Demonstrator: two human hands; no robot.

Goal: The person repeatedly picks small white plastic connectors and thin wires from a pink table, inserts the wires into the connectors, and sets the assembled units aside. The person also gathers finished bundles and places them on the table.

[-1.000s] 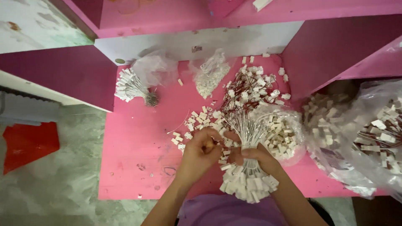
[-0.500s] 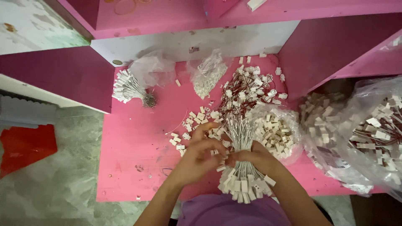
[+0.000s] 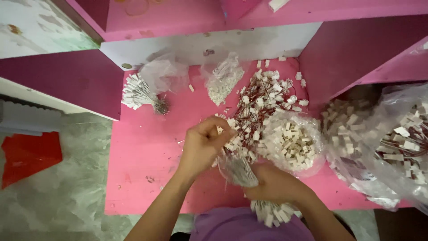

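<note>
Two clear bags (image 3: 294, 143) of white connectors — right hand (image 3: 274, 185) clenched on wire bundle (image 3: 238, 172), left hand (image 3: 203, 145) pinching connectors (image 3: 232, 145).

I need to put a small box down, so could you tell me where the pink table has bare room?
The pink table is bare at its left, between the tied wire bundle and the left hand. The right is crowded with the loose connector pile and bags of connectors.

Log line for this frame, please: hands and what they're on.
left hand: pinching loose white connectors | right hand: gripping wire bundle | surface: pink table | nearby: open bag of connectors
</note>
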